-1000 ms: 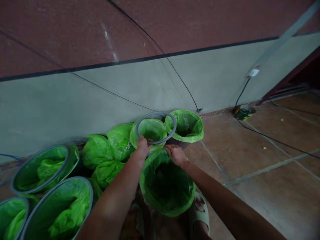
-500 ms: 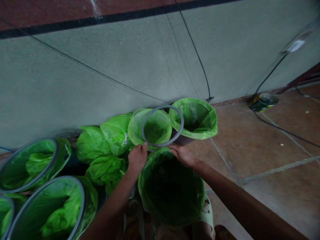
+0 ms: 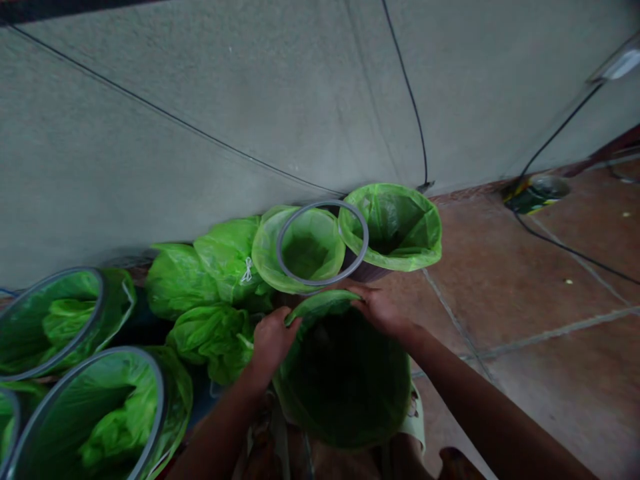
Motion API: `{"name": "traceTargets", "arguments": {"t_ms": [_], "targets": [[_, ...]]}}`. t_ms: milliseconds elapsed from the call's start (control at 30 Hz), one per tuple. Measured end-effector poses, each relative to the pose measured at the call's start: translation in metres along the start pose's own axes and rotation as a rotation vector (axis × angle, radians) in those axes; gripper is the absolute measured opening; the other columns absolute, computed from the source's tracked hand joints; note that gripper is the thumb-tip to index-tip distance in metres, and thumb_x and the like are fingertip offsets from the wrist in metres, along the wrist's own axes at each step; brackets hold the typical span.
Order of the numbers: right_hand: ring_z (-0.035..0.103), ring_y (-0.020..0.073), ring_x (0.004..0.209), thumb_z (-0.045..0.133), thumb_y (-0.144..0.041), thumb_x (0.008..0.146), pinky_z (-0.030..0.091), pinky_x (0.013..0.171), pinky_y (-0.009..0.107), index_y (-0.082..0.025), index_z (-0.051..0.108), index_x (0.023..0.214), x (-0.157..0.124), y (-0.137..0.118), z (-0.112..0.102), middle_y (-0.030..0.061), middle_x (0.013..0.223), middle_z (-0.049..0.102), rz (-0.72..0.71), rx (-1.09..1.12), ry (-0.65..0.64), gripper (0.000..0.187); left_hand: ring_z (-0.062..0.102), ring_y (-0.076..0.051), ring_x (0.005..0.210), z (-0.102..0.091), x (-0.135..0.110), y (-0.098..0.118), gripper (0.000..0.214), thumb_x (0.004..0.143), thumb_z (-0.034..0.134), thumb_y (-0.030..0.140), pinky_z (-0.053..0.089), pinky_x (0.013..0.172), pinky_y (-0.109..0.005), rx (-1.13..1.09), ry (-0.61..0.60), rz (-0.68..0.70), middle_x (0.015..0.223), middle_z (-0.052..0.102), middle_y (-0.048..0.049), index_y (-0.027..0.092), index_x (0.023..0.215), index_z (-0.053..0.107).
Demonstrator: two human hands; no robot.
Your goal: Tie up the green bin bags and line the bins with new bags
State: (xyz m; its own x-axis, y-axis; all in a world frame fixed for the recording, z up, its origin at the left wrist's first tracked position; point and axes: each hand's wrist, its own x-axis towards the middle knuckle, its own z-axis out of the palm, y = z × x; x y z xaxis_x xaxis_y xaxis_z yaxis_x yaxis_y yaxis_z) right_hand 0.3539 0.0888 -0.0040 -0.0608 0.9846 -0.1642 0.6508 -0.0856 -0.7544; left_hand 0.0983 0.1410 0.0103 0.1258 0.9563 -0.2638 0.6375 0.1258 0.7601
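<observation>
"Can we see into the liner (image 3: 324, 305)?"
"Not far; its depths go dark, so we can't tell what lies there."
"And the fingers at its far edge?"
"On the left hand (image 3: 274, 337) and right hand (image 3: 385, 310), we find fingertips partly hidden in its fold."
"Below its right side?"
"A sandal (image 3: 416, 420), mostly hidden from us."
"Left of it?"
"The closer bin (image 3: 159, 400) is cut by the bottom edge; the farther bin (image 3: 17, 417), by the left."
"Far right?"
"A tin (image 3: 539, 193), its label too blurred for us, and a fleck (image 3: 568, 281) too small to name."
</observation>
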Motion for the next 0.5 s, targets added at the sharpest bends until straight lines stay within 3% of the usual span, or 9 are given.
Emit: {"name": "traceTargets", "arguments": {"t_ms": [67,167,233,400,500], "targets": [[0.065,0.0236,0.1,0.052,-0.025,0.089,0.048,0.094,0.036,-0.02,0.067,0.11,-0.005,0.006,0.001,0.0071,0.108,0.072,0.021,0.009,0.02,0.027,0.063,-0.023,0.082,-0.002,-0.002,0.002,0.019,0.063,0.081,0.025,0.039,0.073,-0.025,0.007,0.009,0.002,0.067,0.061,-0.0013,0.024,0.072,0.065],[0.064,0.0242,0.107,0.059,-0.034,0.086,0.047,0.097,0.038,-0.02,0.06,0.124,-0.011,0.009,0.0,0.0091,0.118,0.068,0.056,0.098,0.085,0.041,0.064,-0.025,0.094,-0.007,-0.003,0.006,0.04,0.059,0.085,0.031,0.042,0.082,-0.028,-0.049,-0.015,-0.01,0.093,0.07,-0.0054,0.025,0.095,0.067],[0.062,0.0242,0.112,0.057,-0.041,0.088,0.048,0.097,0.037,-0.019,0.055,0.13,-0.013,0.009,-0.002,0.0109,0.125,0.065,0.092,0.157,0.134,0.048,0.064,-0.027,0.099,-0.01,-0.002,0.006,0.05,0.058,0.086,0.034,0.043,0.085,-0.03,-0.091,-0.035,-0.036,0.1,0.07,-0.0069,0.024,0.102,0.066],[0.065,0.0235,0.101,0.044,-0.033,0.093,0.048,0.091,0.035,-0.019,0.064,0.113,-0.019,0.01,-0.003,0.0096,0.109,0.071,0.12,-0.005,0.054,0.031,0.064,-0.024,0.078,-0.005,-0.003,-0.004,0.013,0.073,0.074,0.027,0.044,0.079,-0.031,0.088,-0.151,0.026,0.07,0.062,-0.0024,0.023,0.076,0.061],[0.067,0.0229,0.09,0.044,-0.028,0.092,0.048,0.081,0.032,-0.02,0.066,0.105,-0.041,0.015,-0.001,0.009,0.097,0.073,0.228,-0.122,0.041,0.027,0.064,-0.024,0.074,0.01,0.004,-0.002,0.012,0.078,0.068,0.024,0.045,0.081,-0.033,0.154,-0.18,0.09,0.064,0.057,-0.0013,0.023,0.072,0.058]]}}
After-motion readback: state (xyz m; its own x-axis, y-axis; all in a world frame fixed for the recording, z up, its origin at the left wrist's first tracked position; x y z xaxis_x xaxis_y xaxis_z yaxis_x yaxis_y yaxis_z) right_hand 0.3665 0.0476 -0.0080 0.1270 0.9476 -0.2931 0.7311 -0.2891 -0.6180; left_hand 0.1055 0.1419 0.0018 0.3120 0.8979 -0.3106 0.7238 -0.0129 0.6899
